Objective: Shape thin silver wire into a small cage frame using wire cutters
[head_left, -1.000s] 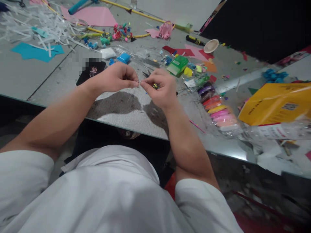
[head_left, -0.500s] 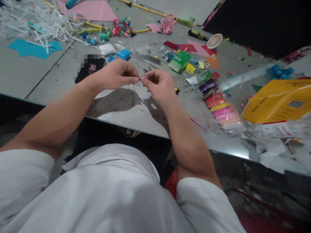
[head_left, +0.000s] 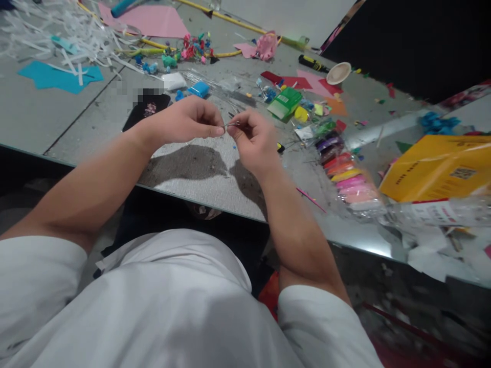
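Note:
Above the grey table my left hand point(head_left: 195, 120) and my right hand point(head_left: 253, 138) meet fingertip to fingertip. Both pinch a short piece of thin silvery wire point(head_left: 232, 123), which runs between the thumbs and forefingers. Its ends are hidden in the fingers. Beyond my left wrist lies a black phone-like slab point(head_left: 143, 108), partly covered by the forearm. A blue clay pack point(head_left: 198, 89) and a white clay pack point(head_left: 174, 81) lie just past my left hand. Past my right hand is a green packet point(head_left: 284, 103).
Several coloured clay packs point(head_left: 349, 176) and a yellow bag point(head_left: 437, 171) lie to the right. White paper strips point(head_left: 76, 36) heap at the far left. A small beige dish point(head_left: 338, 73) stands farther back, and small clay pieces point(head_left: 195, 47) cluster there. The table's front edge point(head_left: 199, 203) runs below my hands.
The view has shifted slightly. My fingertips remain close together on the wire, which now slants a little differently between them.

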A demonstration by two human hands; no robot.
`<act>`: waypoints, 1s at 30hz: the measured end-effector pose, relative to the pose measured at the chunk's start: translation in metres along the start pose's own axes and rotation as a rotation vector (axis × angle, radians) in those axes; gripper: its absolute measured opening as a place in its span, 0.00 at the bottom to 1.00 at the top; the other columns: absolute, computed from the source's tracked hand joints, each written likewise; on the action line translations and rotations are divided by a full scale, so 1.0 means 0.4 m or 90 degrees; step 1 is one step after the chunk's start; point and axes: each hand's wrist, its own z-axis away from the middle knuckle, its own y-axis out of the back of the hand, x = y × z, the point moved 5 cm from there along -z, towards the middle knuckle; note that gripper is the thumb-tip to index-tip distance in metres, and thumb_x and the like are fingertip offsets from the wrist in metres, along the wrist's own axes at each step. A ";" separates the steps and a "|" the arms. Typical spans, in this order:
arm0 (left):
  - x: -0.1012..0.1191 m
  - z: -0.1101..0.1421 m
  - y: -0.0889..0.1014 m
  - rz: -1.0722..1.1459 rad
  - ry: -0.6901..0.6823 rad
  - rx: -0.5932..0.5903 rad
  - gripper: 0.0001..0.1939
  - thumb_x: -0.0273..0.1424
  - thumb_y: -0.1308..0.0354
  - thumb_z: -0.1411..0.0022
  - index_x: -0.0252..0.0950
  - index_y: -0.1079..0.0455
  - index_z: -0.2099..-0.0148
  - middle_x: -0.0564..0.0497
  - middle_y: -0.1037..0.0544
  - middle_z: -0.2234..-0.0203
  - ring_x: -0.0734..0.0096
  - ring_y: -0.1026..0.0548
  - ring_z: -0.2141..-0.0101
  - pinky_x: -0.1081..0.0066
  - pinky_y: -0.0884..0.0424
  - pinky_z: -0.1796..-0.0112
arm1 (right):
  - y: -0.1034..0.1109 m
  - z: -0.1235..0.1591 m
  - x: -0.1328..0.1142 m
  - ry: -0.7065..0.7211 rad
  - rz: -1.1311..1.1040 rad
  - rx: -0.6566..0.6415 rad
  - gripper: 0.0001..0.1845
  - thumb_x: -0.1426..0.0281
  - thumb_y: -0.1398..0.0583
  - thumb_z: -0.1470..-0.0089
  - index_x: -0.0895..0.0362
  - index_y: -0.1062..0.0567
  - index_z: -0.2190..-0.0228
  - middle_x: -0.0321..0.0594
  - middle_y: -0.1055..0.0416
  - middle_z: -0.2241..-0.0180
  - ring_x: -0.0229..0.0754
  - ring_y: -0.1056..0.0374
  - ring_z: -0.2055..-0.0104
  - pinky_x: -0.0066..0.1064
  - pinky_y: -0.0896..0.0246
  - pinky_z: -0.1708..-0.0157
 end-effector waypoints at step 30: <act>0.017 0.007 -0.017 0.115 -0.029 -0.081 0.24 0.38 0.21 0.21 0.38 0.21 0.70 0.50 0.25 0.76 0.71 0.27 0.72 0.69 0.32 0.67 | -0.039 0.004 0.060 -0.027 -0.142 0.031 0.32 0.31 0.21 0.31 0.42 0.19 0.58 0.37 0.21 0.67 0.54 0.20 0.59 0.49 0.17 0.59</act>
